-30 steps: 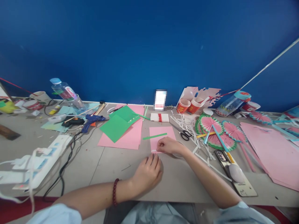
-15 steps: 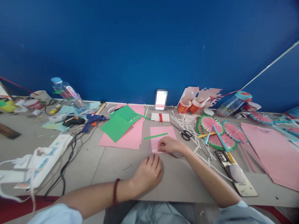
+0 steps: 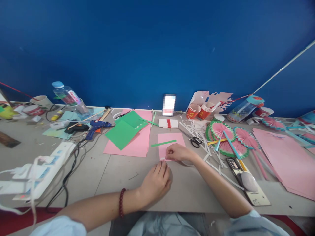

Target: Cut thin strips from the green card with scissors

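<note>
A small pink sheet of paper lies flat on the table in front of me, a narrow green paper strip across it. White tape shows along its near edge. At that edge the curled fingertips of my left hand are closed and press on the paper. My right hand hovers low over the sheet in a pinch; a thin pale strip curves out below its wrist, apparently from the pinched fingers. The fingertips' exact grip is partly hidden.
Green sheets lie on larger pink paper to the left, beside a blue glue gun and a power strip. Black-handled scissors, loose white strips, watermelon paper fans and a phone lie on the right.
Both hands stay nearly where they were, with my left fingertips very slightly farther up at the paper's edge. The whole view has shifted a little.
</note>
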Tool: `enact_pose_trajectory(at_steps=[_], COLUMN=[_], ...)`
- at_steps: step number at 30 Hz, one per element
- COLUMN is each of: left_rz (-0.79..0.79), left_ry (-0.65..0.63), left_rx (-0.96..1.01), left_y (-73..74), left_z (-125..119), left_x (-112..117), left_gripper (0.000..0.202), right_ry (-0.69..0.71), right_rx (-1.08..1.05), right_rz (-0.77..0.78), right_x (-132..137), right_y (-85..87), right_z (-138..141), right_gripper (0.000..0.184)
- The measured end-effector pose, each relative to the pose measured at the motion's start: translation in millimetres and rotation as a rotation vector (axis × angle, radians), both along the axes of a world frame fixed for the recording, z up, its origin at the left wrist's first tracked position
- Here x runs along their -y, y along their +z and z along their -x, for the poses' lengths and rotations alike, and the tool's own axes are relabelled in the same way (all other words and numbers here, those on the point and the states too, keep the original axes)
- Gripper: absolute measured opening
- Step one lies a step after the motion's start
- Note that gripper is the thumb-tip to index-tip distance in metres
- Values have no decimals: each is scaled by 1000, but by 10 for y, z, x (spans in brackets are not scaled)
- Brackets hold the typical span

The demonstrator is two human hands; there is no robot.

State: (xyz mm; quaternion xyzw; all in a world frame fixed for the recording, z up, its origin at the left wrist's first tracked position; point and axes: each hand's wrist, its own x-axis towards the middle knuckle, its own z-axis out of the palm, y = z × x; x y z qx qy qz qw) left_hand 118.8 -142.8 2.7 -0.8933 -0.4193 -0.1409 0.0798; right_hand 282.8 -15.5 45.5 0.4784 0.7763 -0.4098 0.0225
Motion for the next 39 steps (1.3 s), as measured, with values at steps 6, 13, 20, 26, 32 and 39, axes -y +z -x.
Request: enact_pose_trajectory(at_steps=[6, 13, 20, 26, 32, 39], left_rz=[19, -19, -12, -3, 6, 50], left_ry=[-2, 3, 8, 6, 12, 18], left_rx=[15, 13, -5, -6, -4, -7], left_y=[-5, -15, -16, -11, -3, -29], left_z=[2, -7, -6, -6, -8, -15], left_x=[4, 3, -5, -5, -1, -2], left_gripper=[40, 39, 40, 41, 40, 41], right_ry=[1, 14, 8, -3, -10, -9], right_rx=[27, 43, 52, 69, 52, 76], right_rz=[-26, -49, -47, -55, -51, -35], right_x=[3, 6, 14, 36, 38, 28], right_y=[1, -9, 40, 84, 92, 80], right_z=[7, 9, 34, 51, 45, 53], right_gripper=[14, 16, 15, 14, 13, 13])
